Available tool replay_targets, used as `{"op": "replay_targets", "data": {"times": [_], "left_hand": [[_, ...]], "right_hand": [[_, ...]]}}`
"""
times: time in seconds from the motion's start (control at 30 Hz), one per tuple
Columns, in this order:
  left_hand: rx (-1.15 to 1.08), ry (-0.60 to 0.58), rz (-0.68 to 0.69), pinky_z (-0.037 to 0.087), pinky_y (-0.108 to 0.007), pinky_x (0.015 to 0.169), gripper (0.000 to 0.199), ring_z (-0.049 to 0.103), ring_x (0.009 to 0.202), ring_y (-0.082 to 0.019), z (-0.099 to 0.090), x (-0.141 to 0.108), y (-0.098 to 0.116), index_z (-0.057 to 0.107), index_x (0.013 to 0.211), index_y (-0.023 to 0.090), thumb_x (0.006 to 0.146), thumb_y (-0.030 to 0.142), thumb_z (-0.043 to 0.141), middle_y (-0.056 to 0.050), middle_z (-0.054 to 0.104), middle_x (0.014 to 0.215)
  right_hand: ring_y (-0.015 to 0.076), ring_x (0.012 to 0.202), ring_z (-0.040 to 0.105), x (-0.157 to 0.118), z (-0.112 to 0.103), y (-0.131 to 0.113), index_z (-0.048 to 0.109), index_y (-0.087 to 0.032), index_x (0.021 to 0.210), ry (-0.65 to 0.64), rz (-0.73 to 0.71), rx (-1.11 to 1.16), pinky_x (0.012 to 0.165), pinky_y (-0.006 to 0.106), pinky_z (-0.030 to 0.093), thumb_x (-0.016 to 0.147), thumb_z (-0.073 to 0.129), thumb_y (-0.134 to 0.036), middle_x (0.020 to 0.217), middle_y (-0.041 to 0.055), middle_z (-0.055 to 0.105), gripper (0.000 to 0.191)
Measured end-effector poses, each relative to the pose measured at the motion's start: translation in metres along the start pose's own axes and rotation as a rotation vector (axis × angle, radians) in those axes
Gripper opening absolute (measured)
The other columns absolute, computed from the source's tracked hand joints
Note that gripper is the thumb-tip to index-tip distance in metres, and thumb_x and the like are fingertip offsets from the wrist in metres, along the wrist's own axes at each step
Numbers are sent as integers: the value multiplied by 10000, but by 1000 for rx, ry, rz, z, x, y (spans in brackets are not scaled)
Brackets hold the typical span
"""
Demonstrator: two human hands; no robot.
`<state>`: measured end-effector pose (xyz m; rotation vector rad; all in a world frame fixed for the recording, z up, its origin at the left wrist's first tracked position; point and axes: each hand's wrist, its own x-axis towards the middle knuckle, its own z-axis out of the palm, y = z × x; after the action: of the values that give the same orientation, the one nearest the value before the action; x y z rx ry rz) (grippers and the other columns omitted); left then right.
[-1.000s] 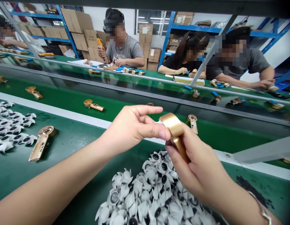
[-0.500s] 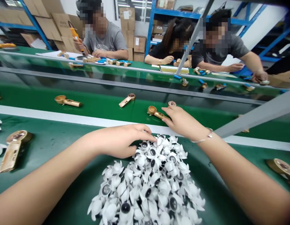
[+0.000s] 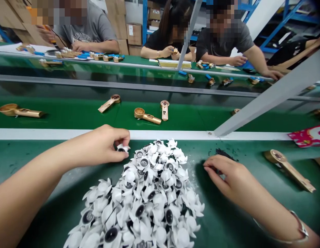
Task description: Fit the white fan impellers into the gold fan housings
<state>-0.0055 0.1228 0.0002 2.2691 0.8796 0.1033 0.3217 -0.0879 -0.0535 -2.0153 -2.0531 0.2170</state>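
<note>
Our left hand (image 3: 103, 146) pinches a small white fan blade (image 3: 122, 148) between thumb and fingers, just beside the blade pile (image 3: 154, 193). Our right hand (image 3: 228, 174) curls with thumb and fingertips close together near the black bits (image 3: 225, 153); we cannot tell whether it grips anything.

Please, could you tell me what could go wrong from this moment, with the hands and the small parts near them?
The left hand holds a white fan blade by the fingertips, so it might slip.

The heap of fan blades lies loose and close to that hand; a bump could make some slide.

Dark bits lie right by the right hand, and may stick to its fingers.
</note>
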Motion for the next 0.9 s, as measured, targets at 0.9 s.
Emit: {"op": "replay_targets", "data": {"times": [0.9], "left_hand": [[-1145,43,34,583,-189,713,302,742,771,-125,33,-21,69,778,996,239,714,137,821,16,784,803]], "right_hand": [[104,813,564,80,-51,-130,572,-217,915,254,-397,390,698,227,459,947,508,-116,885,3,591,123]]}}
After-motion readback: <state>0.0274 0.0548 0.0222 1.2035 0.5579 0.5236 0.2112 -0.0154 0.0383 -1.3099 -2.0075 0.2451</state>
